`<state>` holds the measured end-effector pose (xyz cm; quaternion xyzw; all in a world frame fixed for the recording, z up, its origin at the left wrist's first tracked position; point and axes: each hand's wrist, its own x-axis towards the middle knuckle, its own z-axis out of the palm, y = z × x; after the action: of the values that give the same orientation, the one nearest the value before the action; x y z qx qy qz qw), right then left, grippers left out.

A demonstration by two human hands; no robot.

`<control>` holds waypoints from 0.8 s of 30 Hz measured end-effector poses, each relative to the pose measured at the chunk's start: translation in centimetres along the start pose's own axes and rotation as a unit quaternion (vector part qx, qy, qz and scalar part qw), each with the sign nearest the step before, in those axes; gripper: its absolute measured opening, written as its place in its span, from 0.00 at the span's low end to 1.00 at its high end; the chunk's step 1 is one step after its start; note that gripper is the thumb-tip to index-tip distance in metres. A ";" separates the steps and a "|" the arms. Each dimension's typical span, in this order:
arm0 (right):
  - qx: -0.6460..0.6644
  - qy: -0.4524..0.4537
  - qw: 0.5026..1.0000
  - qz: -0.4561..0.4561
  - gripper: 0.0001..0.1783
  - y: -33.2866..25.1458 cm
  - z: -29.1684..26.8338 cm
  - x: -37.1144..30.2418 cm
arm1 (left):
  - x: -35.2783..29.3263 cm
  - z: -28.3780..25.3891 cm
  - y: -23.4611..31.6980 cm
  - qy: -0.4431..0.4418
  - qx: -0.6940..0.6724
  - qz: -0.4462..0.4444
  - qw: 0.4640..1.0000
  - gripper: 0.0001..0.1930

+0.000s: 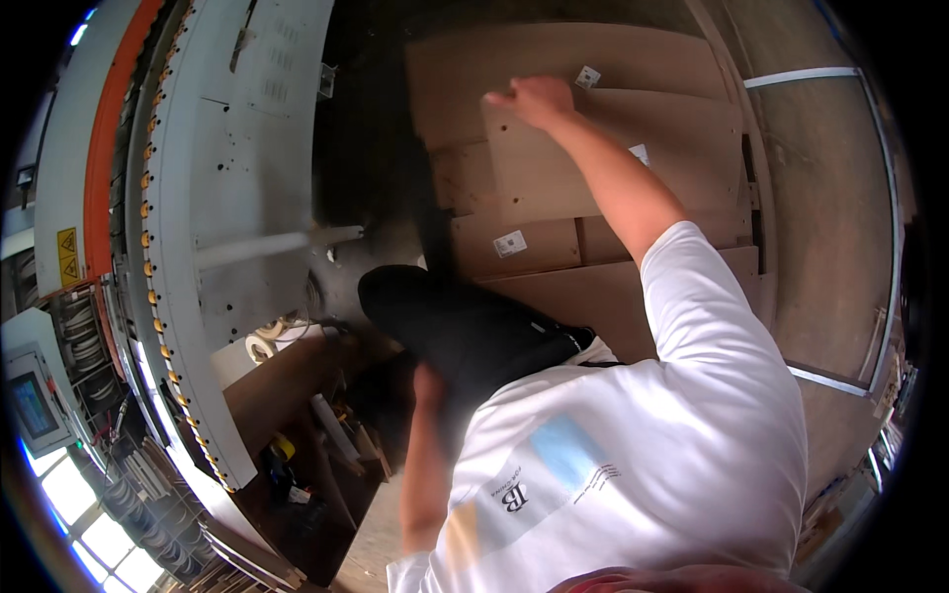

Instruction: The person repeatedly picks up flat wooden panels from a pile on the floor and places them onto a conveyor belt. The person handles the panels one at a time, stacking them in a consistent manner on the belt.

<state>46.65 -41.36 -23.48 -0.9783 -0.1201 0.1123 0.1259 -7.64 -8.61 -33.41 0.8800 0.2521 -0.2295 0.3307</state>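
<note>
Right hand, upper centre: fingers at the near-left corner of the top panel, grip indeterminable. The panel extends below and rightward, long axis roughly crosswise, forearm overlying it. Lower panels lie beneath. Left hand, lower centre, farther, blurred beside the leg, state indeterminable. Machine, left.

Single head cam, L fisheye of pair, POV facing down; white T-shirt v. close, brown panels bit further tbh.
</note>
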 end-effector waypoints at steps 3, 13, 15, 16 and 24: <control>-0.028 -0.067 0.996 -0.050 0.46 -5.1 -2.9 -0.2 | -0.7 -1.0 1.0 0.050 -0.016 -0.017 0.998 0.15; 0.088 0.020 0.990 -0.108 0.43 -9.8 -12.6 -5.4 | -5.6 -8.0 21.1 0.073 -0.510 0.054 0.855 0.23; 0.111 0.017 0.987 -0.116 0.44 -11.2 -15.9 -6.6 | -4.9 -8.3 25.9 -0.022 -0.554 0.103 0.826 0.28; 0.123 0.017 0.985 -0.122 0.44 -11.9 -17.0 -7.3 | -4.3 -7.8 27.6 -0.052 -0.563 0.129 0.815 0.30; 0.283 0.071 0.944 -0.154 0.39 -19.1 -19.6 -12.3 | -4.0 -6.7 32.6 -0.102 -0.539 0.126 0.827 0.20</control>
<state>35.98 -30.96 2.55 -0.8773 -0.2233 0.0506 0.4219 10.28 -26.43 -11.33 0.5575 0.1870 -0.1021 0.8023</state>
